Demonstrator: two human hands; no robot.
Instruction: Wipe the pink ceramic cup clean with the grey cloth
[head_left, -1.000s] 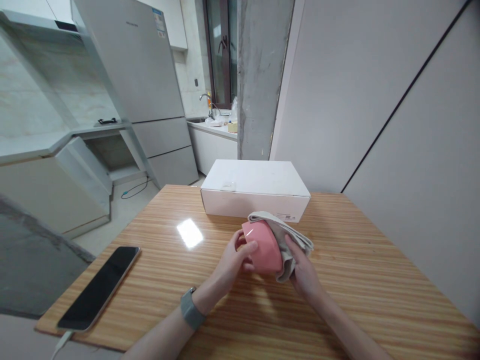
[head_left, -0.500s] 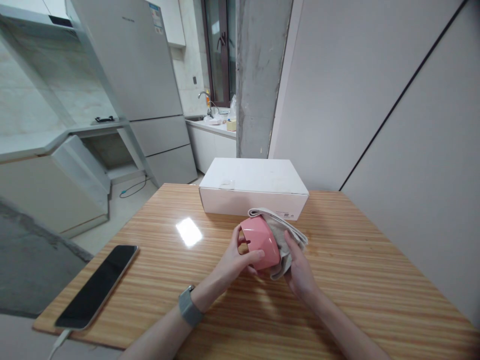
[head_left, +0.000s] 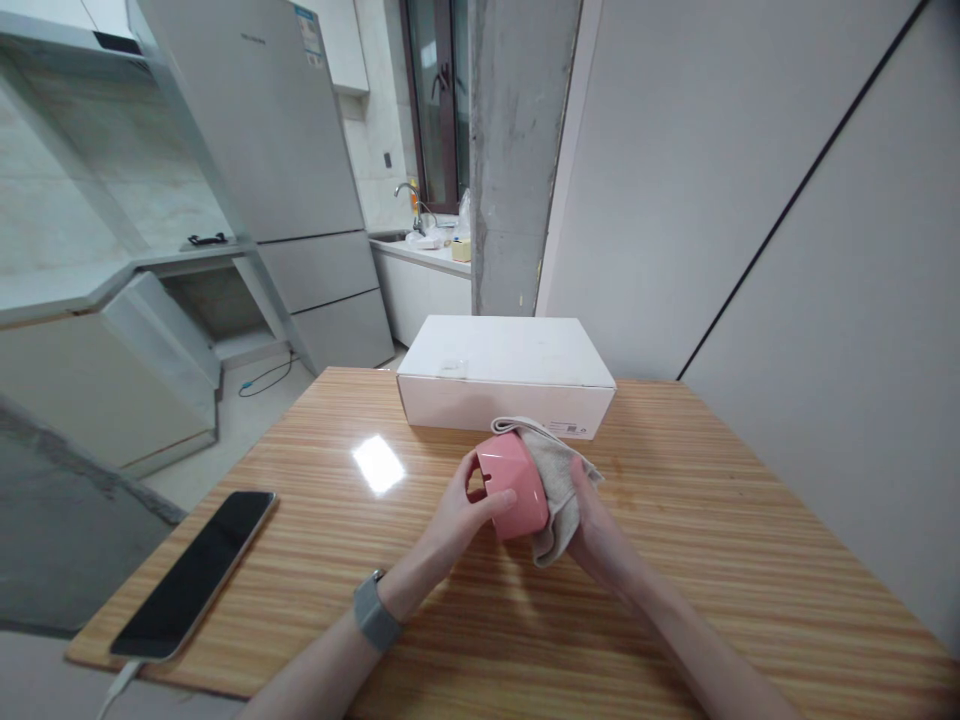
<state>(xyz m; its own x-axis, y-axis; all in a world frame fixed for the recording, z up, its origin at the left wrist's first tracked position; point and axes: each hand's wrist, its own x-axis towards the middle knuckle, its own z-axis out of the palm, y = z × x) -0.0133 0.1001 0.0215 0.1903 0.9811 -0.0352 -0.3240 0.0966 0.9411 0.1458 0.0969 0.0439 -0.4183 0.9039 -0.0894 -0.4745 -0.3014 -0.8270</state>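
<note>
A glossy pink, angular, hollow-looking object with a small notch in its edge is tilted above the table; its exact kind does not show. My left hand grips it from the left, thumb on the near face and fingers around the far edge. Against its right side lies a folded beige-grey cloth. My right hand is closed on that cloth and presses it to the pink surface. The fingers behind the cloth are hidden.
Just beyond my hands, a white cardboard box stands on the wooden table. A dark-screened phone with a white charging cable lies near the left edge. A grey fridge and a sink counter are farther back.
Both hands, with the pink object and the cloth, have shifted slightly left. The cloth has turned, so more of its flat face shows beside the pink surface.
</note>
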